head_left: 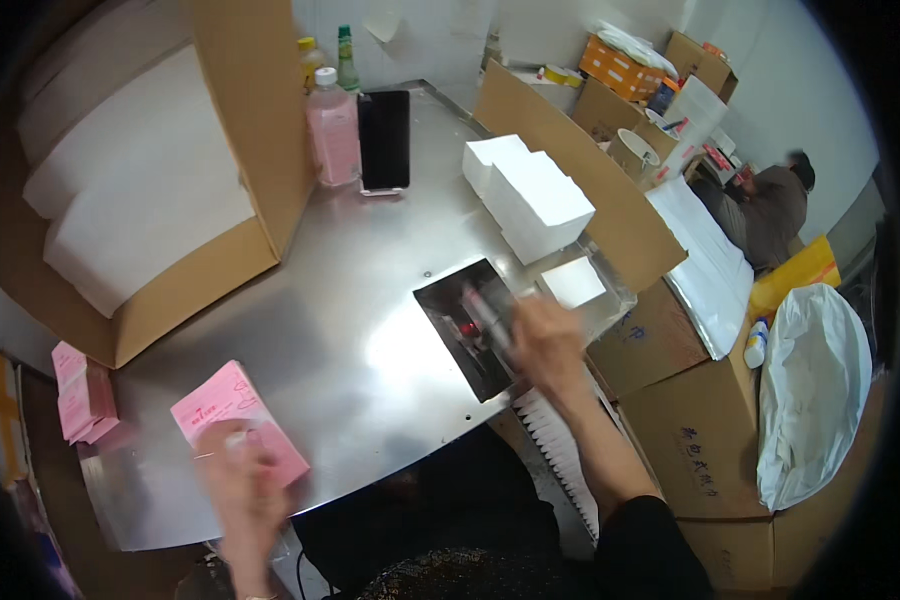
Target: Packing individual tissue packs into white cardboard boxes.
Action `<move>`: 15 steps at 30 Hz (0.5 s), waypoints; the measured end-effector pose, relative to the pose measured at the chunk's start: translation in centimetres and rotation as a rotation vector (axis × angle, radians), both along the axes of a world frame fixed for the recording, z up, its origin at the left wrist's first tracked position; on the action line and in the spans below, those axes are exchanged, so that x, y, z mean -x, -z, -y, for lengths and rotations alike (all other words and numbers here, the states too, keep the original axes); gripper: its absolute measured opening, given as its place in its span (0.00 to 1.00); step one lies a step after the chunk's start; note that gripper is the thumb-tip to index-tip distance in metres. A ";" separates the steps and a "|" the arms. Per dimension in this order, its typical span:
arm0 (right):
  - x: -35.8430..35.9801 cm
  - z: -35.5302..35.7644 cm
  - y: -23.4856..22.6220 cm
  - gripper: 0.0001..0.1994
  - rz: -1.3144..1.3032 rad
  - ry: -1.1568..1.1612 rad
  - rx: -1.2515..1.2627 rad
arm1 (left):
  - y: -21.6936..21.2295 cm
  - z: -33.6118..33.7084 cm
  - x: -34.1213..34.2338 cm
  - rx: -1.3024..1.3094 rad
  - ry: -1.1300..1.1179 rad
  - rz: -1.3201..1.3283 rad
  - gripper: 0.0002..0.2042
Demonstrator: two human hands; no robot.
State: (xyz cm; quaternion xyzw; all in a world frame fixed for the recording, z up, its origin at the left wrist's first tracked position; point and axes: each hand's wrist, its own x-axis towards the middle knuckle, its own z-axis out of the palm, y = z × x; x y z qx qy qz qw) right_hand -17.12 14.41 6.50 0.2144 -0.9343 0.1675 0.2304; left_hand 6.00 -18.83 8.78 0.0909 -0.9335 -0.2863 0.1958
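Near the front left of the metal table, a pink printed paper packet or stack [227, 393] lies flat. My left hand [238, 465] is over its lower part, blurred by motion, so its grip cannot be made out. My right hand [548, 340], also smeared, hovers at the right edge of a dark rectangular opening [448, 305] in the tabletop. A blurred pinkish-grey streak [485, 305] reaches from its fingers over the opening; what it is I cannot tell. Beside that hand sits a small white block [572, 282], with a larger stack of white blocks [540, 200] behind.
An open cardboard box [255, 130] of white stacks stands at the left. More pink packets [82, 395] lie at the table's left edge. A phone [384, 140] leans by a pink bottle [333, 130]. Cartons [700, 440] line the right; a person [765, 210] sits beyond.
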 end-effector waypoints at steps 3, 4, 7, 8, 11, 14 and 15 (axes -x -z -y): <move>2.1 -3.8 0.7 0.08 -0.304 0.260 -0.123 | -1.9 2.2 -0.3 0.445 -0.181 0.050 0.18; 3.2 -5.2 2.1 0.08 -0.284 0.267 -0.154 | -0.2 3.3 -0.6 0.374 -0.094 0.131 0.18; 5.2 -5.9 3.5 0.07 -0.198 0.263 -0.140 | 0.2 3.6 0.2 0.348 0.014 0.235 0.14; 4.9 -5.5 2.7 0.07 -0.184 0.246 -0.126 | -1.6 2.4 0.9 0.247 -0.056 0.143 0.13; 4.5 -5.5 2.0 0.07 -0.172 0.219 -0.092 | -2.6 -0.9 3.8 0.154 0.098 -0.103 0.16; 5.0 -7.1 3.0 0.18 -0.167 0.171 0.077 | -0.1 -6.8 8.0 0.012 0.454 0.019 0.25; 4.5 -6.5 2.8 0.18 -0.168 0.168 0.081 | 1.9 -8.5 8.9 0.035 0.567 -0.056 0.25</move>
